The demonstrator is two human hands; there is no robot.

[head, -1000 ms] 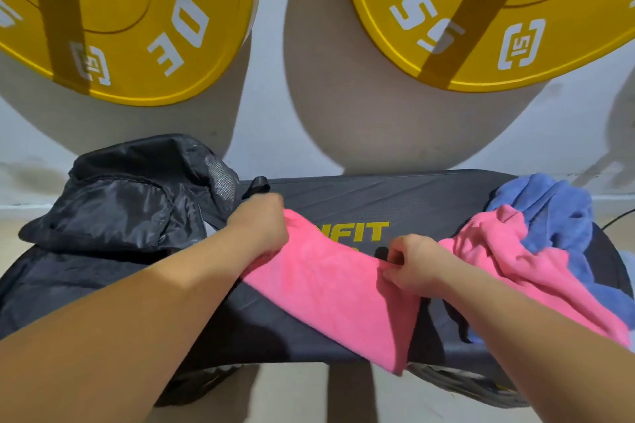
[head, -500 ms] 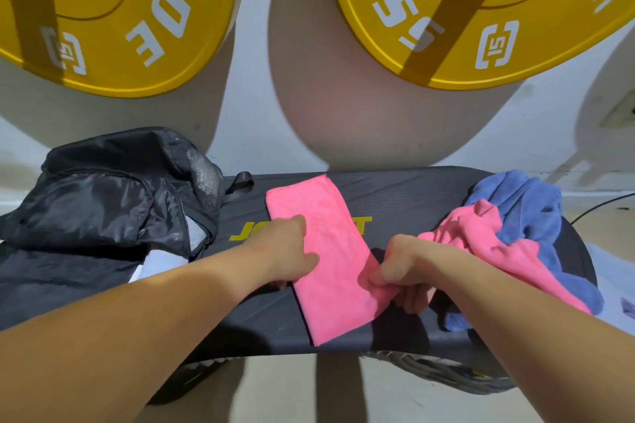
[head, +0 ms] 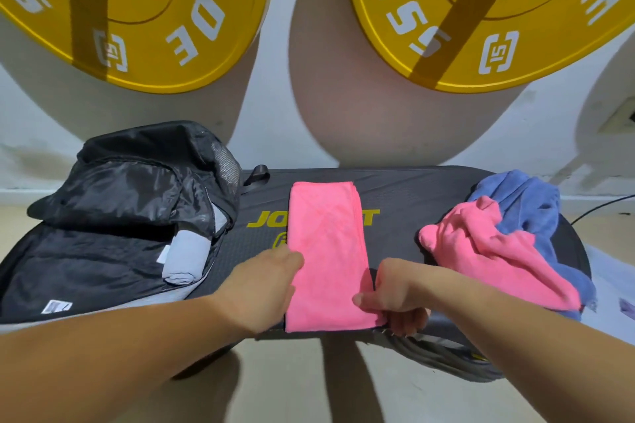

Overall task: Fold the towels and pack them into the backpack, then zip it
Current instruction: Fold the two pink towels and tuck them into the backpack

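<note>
A pink towel lies folded into a long strip across the middle of the black bench. My left hand rests flat against the strip's left edge near the front. My right hand pinches the strip's near right corner, thumb on top and fingers under it. The black backpack lies open on the left, with a folded grey towel inside its mouth. A crumpled pink towel and a blue towel are piled on the bench's right end.
Two large yellow weight plates lean on the white wall behind the bench. A dark cable runs along the floor at the right. Grey tubing shows under the bench's front right edge.
The pink towel was folded from a wide spread into a narrow strip and now lies straight across the bench. Both hands moved back to its near end.
</note>
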